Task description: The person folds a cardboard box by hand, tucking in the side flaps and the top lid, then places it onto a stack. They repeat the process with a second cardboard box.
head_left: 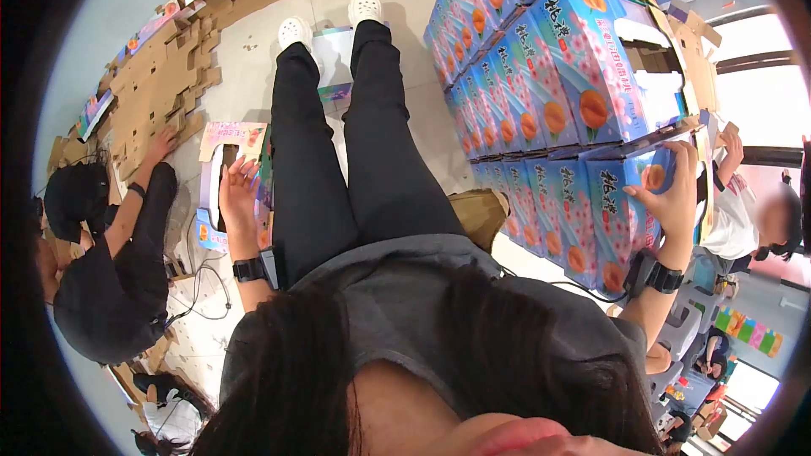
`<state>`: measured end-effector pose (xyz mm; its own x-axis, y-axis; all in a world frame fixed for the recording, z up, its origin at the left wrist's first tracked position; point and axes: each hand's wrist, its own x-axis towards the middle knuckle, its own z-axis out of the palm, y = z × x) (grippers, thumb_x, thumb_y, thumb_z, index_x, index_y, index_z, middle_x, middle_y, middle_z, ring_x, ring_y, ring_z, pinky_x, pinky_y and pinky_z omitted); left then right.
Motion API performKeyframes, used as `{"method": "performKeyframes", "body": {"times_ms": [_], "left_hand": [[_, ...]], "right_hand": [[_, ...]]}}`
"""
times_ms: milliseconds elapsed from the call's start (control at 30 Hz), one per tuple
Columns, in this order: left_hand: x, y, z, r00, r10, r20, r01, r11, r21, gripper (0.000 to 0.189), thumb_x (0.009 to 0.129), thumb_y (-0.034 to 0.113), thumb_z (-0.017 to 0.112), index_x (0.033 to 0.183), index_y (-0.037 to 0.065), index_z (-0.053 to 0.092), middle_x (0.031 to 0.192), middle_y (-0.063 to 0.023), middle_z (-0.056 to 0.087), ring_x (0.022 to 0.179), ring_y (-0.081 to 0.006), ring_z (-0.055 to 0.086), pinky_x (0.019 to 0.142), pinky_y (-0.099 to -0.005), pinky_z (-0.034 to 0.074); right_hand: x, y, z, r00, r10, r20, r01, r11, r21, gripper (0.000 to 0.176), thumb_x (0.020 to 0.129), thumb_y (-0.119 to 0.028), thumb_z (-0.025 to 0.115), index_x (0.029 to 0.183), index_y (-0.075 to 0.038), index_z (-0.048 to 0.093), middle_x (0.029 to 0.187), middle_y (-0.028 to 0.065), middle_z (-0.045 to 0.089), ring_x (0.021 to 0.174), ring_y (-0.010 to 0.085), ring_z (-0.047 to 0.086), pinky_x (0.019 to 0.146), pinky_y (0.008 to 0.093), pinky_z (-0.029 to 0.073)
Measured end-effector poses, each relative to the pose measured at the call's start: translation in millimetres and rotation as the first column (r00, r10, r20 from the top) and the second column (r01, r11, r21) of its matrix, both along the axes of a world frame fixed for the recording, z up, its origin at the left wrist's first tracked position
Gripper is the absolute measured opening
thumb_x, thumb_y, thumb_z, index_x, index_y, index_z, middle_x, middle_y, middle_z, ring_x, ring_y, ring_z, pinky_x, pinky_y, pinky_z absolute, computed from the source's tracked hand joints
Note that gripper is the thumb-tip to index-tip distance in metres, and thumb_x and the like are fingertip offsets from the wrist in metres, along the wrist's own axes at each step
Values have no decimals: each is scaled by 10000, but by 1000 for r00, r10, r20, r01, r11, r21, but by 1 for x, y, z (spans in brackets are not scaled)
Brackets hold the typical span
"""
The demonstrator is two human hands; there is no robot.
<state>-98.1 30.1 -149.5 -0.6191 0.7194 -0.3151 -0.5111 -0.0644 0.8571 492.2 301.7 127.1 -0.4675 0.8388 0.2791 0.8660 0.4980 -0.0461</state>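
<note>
My right hand (676, 194) is at a blue carton (618, 224) printed with peaches and pink blossoms, at the near end of a stacked row. The thumb lies against its printed face and the fingers curl over its upper edge. My left hand (238, 194) hangs with loosely bent, parted fingers and holds nothing. It overlaps an upright carton (211, 145) with a pink printed panel and a dark opening, beside my left leg.
More peach cartons (583, 59) stand stacked on the right. Flattened brown cardboard (160, 76) covers the floor at left, where a person in black (110, 253) crouches with a hand on it. Another person in white (739, 211) is beyond the stack. Black cables (203, 287) trail on the floor.
</note>
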Motion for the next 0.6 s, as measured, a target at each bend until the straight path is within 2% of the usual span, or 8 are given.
{"method": "performKeyframes", "body": {"times_ms": [133, 233, 333, 367, 467, 500, 533, 600], "left_hand": [[-1, 0, -3, 1000, -7, 12, 7, 1000, -5, 494, 1014, 442, 447, 1274, 42, 574, 1177, -74, 623, 1150, -211, 562, 1000, -343, 379], [-1, -1, -4, 1000, -14, 21, 14, 1000, -5, 503, 1014, 443, 445, 1281, 35, 570, 1189, -80, 619, 1164, -213, 554, 1003, -345, 375], [1, -3, -1, 999, -38, 25, 38, 999, 18, 524, 1016, 451, 436, 1312, 35, 551, 1233, -92, 606, 1202, -224, 535, 1015, -352, 372], [0, -4, 0, 998, -53, 18, 52, 998, 19, 536, 1018, 458, 429, 1336, 39, 536, 1263, -99, 598, 1228, -230, 525, 1022, -356, 372], [6, -2, 14, 999, -40, 0, 40, 999, 36, 536, 1021, 450, 427, 1326, 24, 540, 1245, -93, 603, 1210, -232, 534, 1040, -362, 356], [3, -4, 15, 998, -60, -26, 60, 998, 32, 532, 1019, 444, 432, 1334, 28, 535, 1257, -96, 601, 1219, -231, 535, 1045, -361, 355], [-2, -9, 16, 996, -74, -52, 75, 997, 20, 528, 1017, 438, 437, 1342, 32, 530, 1269, -100, 599, 1227, -230, 535, 1049, -361, 354], [-8, -19, 24, 978, -84, -193, 66, 993, -99, 496, 1015, 420, 439, 1346, 64, 536, 1257, -93, 617, 1204, -216, 560, 1033, -362, 374]], "right_hand": [[2, 2, 1, 996, -90, 18, 92, 985, -143, 911, 508, -373, 925, 1247, -28, 517, 1285, 171, 522, 1191, 377, 534, 965, 439, 455], [17, 8, -14, 992, -24, 120, 41, 989, -144, 997, 609, -418, 879, 1408, -13, 440, 1465, 204, 430, 1358, 379, 424, 1081, 434, 380], [27, 6, -32, 992, -68, 109, 89, 977, -193, 1030, 729, -485, 793, 1504, 0, 319, 1577, 209, 285, 1468, 373, 252, 1171, 437, 248], [29, 7, -36, 981, -101, 166, 129, 978, -165, 1028, 782, -557, 723, 1514, 13, 281, 1602, 201, 229, 1492, 381, 167, 1186, 484, 177], [-9, -19, -22, 849, -302, 434, 215, 947, 238, 1010, 808, -558, 700, 1522, 8, 263, 1610, 192, 208, 1494, 374, 161, 1180, 525, 168], [-26, -31, -3, 885, -166, 434, 47, 961, 272, 1002, 798, -498, 729, 1530, -5, 255, 1616, 191, 183, 1503, 354, 140, 1175, 547, 169], [-63, -52, 22, 897, -106, 428, 4, 973, 232, 874, 778, -355, 769, 1487, -26, 378, 1569, 203, 296, 1464, 358, 253, 1153, 523, 234], [-94, -82, 20, 975, 179, 131, -191, 978, 86, 669, 740, -235, 786, 1340, -40, 561, 1399, 203, 518, 1293, 394, 477, 1052, 506, 371]]}}
